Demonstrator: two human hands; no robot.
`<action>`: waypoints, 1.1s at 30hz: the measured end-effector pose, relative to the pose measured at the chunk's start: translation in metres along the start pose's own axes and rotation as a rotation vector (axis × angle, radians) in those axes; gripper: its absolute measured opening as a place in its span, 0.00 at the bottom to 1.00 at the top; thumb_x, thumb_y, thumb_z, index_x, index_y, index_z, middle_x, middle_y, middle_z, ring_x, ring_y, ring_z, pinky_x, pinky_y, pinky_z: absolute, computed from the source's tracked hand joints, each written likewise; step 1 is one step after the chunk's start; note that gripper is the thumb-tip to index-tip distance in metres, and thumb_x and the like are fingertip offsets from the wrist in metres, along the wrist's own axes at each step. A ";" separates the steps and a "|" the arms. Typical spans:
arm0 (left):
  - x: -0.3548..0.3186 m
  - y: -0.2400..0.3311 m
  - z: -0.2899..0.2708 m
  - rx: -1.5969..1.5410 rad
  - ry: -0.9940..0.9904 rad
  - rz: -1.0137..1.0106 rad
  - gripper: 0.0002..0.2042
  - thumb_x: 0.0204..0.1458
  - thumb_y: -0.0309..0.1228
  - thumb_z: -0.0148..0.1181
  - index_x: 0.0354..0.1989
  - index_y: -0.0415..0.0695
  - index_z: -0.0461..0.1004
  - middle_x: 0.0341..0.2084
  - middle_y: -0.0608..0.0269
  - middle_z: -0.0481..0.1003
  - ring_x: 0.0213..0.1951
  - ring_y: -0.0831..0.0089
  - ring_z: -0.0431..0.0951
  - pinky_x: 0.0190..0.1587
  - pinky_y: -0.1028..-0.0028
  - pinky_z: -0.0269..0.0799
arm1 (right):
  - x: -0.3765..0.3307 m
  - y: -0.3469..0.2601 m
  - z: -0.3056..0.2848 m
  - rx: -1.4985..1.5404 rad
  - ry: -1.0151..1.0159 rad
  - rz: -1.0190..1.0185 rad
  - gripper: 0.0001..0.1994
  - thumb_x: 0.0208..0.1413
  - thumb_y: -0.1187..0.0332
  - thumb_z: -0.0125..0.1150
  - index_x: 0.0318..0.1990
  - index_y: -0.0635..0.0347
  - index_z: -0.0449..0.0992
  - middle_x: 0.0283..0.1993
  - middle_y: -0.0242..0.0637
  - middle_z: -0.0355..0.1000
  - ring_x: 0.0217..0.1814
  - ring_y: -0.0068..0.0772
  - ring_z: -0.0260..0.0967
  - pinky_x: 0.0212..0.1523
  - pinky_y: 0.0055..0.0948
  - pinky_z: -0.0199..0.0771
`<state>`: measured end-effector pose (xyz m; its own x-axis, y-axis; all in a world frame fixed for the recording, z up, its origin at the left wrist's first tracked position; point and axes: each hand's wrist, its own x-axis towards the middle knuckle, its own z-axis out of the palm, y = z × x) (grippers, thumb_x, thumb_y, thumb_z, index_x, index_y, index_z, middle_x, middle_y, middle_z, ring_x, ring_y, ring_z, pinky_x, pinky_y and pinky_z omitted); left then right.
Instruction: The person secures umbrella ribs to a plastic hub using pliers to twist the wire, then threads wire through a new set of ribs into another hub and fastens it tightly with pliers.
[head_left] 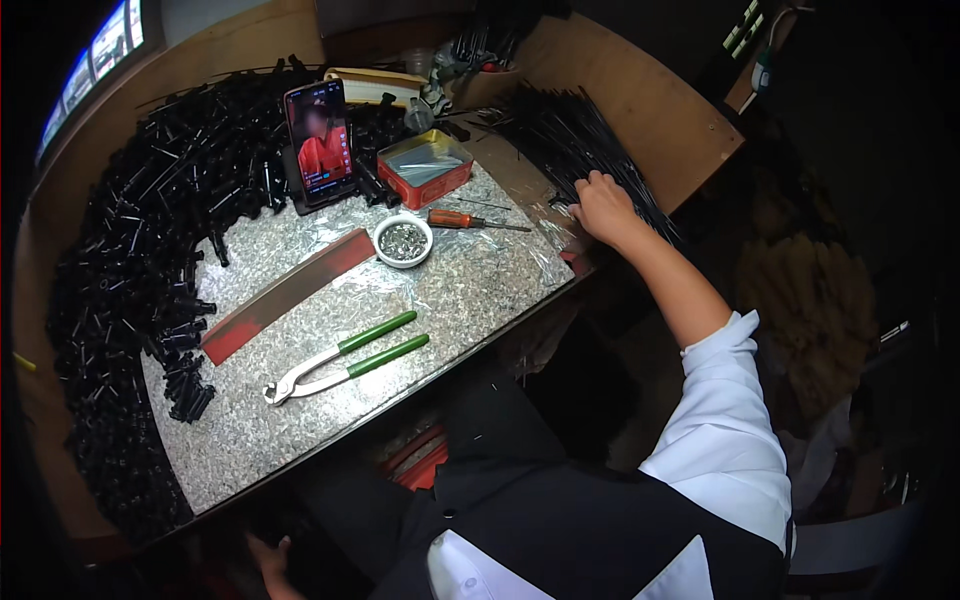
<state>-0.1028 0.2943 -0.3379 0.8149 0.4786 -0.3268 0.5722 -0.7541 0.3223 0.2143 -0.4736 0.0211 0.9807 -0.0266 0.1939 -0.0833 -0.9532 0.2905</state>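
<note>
My right hand (pixel 605 208) reaches to the far right of the table, at the left edge of a pile of thin black rods (pixel 570 130). Its fingers curl downward and their tips are hidden, so what they grip does not show. Low at the left, below the table edge, my left hand (pixel 268 553) hangs in shadow with thumb and fingers apart, holding nothing visible. On the speckled stone slab (pixel 480 300) lie end-cutting pincers (pixel 345 358) with green handles and an orange-handled screwdriver (pixel 465 219). A white bowl (pixel 403 241) of small metal pieces stands near the screwdriver.
Black tubular parts (pixel 130 270) heap along the left and back. A phone (pixel 320 145) stands upright before them. Beside it sits a red tin (pixel 425 170) with thin metal pins. A curved reddish strip (pixel 290 295) crosses the slab. A wooden board (pixel 640 90) rises at the back right.
</note>
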 end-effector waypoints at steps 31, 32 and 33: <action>-0.080 0.132 -0.036 -0.016 -0.051 0.130 0.39 0.38 0.23 0.69 0.61 0.37 0.55 0.59 0.44 0.58 0.60 0.47 0.58 0.61 0.61 0.57 | 0.054 0.017 0.011 0.331 -0.068 0.191 0.15 0.47 0.67 0.59 0.39 0.72 0.72 0.44 0.59 0.72 0.51 0.54 0.69 0.50 0.44 0.71; -0.080 0.131 -0.037 -0.016 -0.048 0.130 0.39 0.38 0.23 0.69 0.61 0.37 0.55 0.59 0.44 0.58 0.60 0.47 0.58 0.61 0.61 0.57 | 0.054 0.013 0.008 0.246 -0.019 0.114 0.13 0.48 0.69 0.57 0.37 0.72 0.71 0.39 0.58 0.73 0.46 0.54 0.72 0.46 0.44 0.73; -0.080 0.130 -0.036 -0.011 -0.052 0.148 0.38 0.38 0.24 0.69 0.61 0.37 0.55 0.58 0.44 0.58 0.60 0.47 0.59 0.61 0.61 0.57 | 0.054 0.010 0.006 0.161 0.029 0.037 0.10 0.48 0.71 0.55 0.35 0.72 0.71 0.34 0.56 0.75 0.41 0.53 0.74 0.42 0.43 0.75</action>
<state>-0.0904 0.1741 -0.2374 0.8849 0.3379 -0.3207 0.4470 -0.8097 0.3803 0.2678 -0.4863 0.0286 0.9718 -0.0557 0.2289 -0.0871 -0.9878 0.1294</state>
